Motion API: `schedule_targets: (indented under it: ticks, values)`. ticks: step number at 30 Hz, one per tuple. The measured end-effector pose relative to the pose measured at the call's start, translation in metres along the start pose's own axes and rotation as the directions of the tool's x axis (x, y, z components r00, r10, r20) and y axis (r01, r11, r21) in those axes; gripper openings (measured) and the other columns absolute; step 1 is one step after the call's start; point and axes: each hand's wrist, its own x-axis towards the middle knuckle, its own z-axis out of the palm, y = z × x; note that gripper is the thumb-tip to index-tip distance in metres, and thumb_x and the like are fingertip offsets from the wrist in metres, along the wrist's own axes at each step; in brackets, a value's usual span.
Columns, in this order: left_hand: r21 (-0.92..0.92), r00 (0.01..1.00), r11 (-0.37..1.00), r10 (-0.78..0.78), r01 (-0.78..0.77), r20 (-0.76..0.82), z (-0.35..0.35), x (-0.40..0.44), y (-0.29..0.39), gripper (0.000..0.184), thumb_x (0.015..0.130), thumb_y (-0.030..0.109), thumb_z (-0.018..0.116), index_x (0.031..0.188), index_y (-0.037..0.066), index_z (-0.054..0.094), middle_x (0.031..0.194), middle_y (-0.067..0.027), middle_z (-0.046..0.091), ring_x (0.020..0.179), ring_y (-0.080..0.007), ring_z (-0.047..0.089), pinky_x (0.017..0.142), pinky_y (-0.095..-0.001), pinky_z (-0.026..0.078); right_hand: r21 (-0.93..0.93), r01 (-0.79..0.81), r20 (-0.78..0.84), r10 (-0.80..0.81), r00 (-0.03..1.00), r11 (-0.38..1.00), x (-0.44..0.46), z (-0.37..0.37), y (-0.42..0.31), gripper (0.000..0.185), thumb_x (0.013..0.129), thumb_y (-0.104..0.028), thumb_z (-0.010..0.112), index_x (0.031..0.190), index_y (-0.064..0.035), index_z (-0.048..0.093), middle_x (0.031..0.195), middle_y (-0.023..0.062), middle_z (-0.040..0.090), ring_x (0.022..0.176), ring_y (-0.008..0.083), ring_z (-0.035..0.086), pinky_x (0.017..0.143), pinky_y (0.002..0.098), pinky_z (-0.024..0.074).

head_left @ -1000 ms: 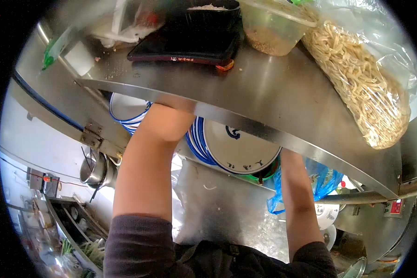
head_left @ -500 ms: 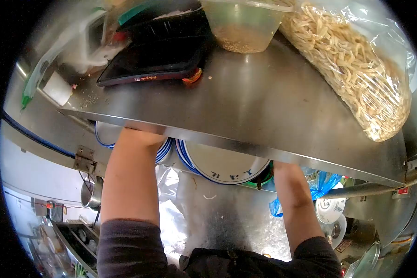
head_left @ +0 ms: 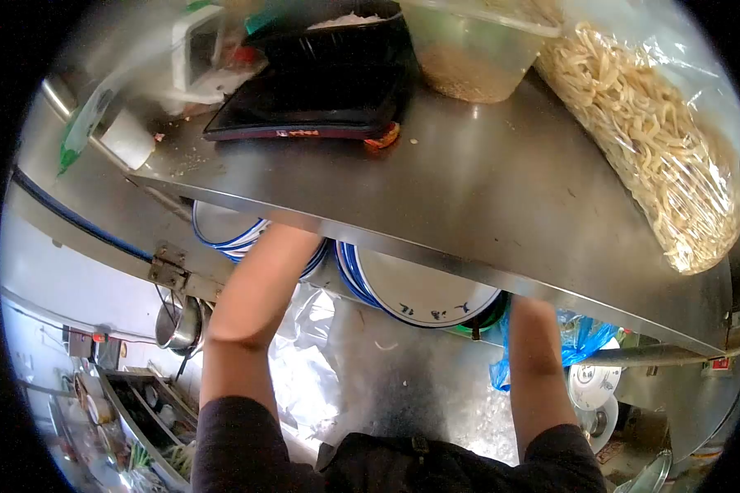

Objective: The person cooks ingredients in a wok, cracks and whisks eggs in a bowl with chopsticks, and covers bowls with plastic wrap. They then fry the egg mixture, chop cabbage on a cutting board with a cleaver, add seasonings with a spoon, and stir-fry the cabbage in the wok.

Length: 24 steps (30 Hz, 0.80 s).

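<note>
Both forearms reach under the steel counter (head_left: pixel 436 205), whose front edge hides my left hand and my right hand. The left forearm enters beside a stack of blue-rimmed white plates (head_left: pixel 220 223). Between the arms, nearer the left one, a second stack of larger blue-rimmed plates (head_left: pixel 427 287) shows below the edge, with dark lettering on the rim of the top plate. My right forearm goes under the counter just right of that stack, beside a blue plastic bag (head_left: pixel 580 337). What either hand touches cannot be seen.
On the counter lie a black tray (head_left: pixel 304 103), a clear tub (head_left: pixel 473 62) with grainy contents, a bag of noodles (head_left: pixel 658 156) and a white object (head_left: pixel 128 141). Pots (head_left: pixel 178 320) hang at the left. White dishes (head_left: pixel 594 382) are at the lower right.
The view has shifted slightly between frames. Both arms are still under the counter, the left forearm now bent more at the elbow and slanting further right. Nothing has come out from under the edge.
</note>
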Motion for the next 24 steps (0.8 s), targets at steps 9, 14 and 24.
schedule_targets:
  ticks: [9, 14, 24]
  values:
    - [-0.004, 0.995, 0.995, 0.103, -0.103, 0.015, 0.006, -0.003, 0.032, 0.055, 0.081, 0.04, 0.059, 0.125, 0.009, 0.047, 0.126, -0.0187, 0.048, 0.121, -0.0313, 0.04, 0.101, -0.0397, 0.031, 0.097, 0.044, 0.188, -0.062, 0.98, 0.994, -0.021, 0.042, -0.057, 0.039, 0.085, -0.006, 0.047, 0.123, -0.0042, 0.045, 0.118, 0.0156, 0.054, 0.109, 0.0348, 0.051, 0.094, 0.0529, 0.0401]
    - [-0.02, 0.992, 0.999, -0.033, 0.036, 0.118, 0.005, -0.004, -0.002, 0.061, 0.077, 0.05, 0.061, 0.123, 0.011, 0.05, 0.124, -0.0161, 0.052, 0.117, -0.0319, 0.046, 0.098, -0.0385, 0.036, -0.022, 0.078, 0.03, -0.078, 0.997, 0.997, -0.094, 0.015, -0.079, 0.043, 0.08, 0.0, 0.049, 0.123, -0.0004, 0.044, 0.121, 0.0172, 0.052, 0.114, 0.0381, 0.047, 0.094, 0.0649, 0.0339]
    - [0.093, 0.91, 0.941, -0.338, 0.325, 0.238, -0.017, -0.012, -0.045, 0.07, 0.082, 0.06, 0.047, 0.129, 0.008, 0.046, 0.129, -0.0176, 0.048, 0.121, -0.0302, 0.044, 0.101, -0.0347, 0.033, -0.293, 0.006, -0.235, -0.078, 0.969, 0.956, -0.309, -0.034, -0.097, 0.048, 0.08, -0.006, 0.048, 0.126, 0.0031, 0.039, 0.123, 0.016, 0.05, 0.113, 0.0311, 0.049, 0.096, 0.0452, 0.0399]
